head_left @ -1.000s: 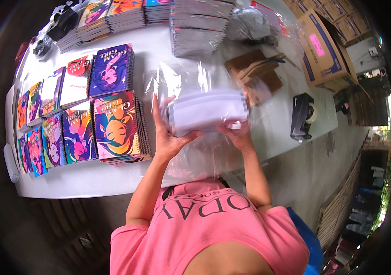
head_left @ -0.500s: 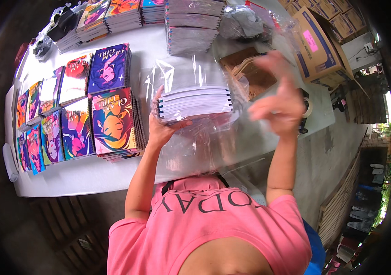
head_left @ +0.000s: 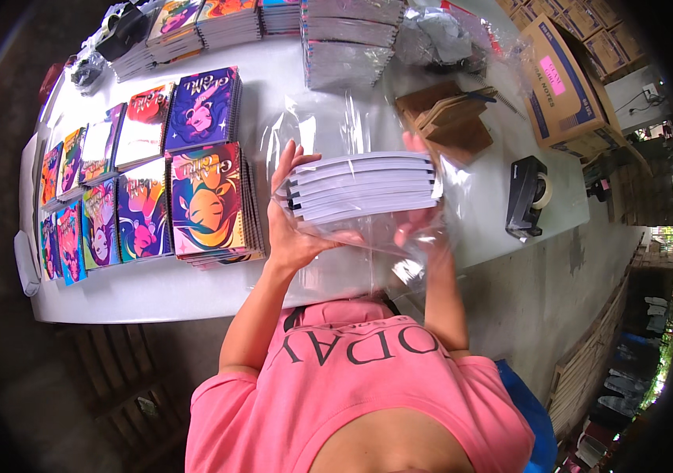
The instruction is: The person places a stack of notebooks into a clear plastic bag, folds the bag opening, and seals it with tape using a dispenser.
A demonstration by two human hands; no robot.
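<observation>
My left hand [head_left: 293, 225] grips the spiral end of a stack of notebooks [head_left: 364, 185] held on edge above the white table [head_left: 155, 288]. A clear plastic bag [head_left: 352, 256] wraps around the stack and hangs below it. My right hand [head_left: 423, 229] is under and behind the stack's right end, holding the bag and stack through the plastic; its fingers are partly hidden.
Colourful notebook piles [head_left: 206, 197] lie in rows on the table's left. More stacks [head_left: 348, 39] stand at the far edge. Brown card pieces [head_left: 447, 118], a black tape dispenser [head_left: 527, 197] and a cardboard box [head_left: 565, 83] sit to the right. Concrete floor lies right of the table.
The right hand, raised with the bag half a second ago, has come down to the stack's right end. The bag now surrounds the notebooks.
</observation>
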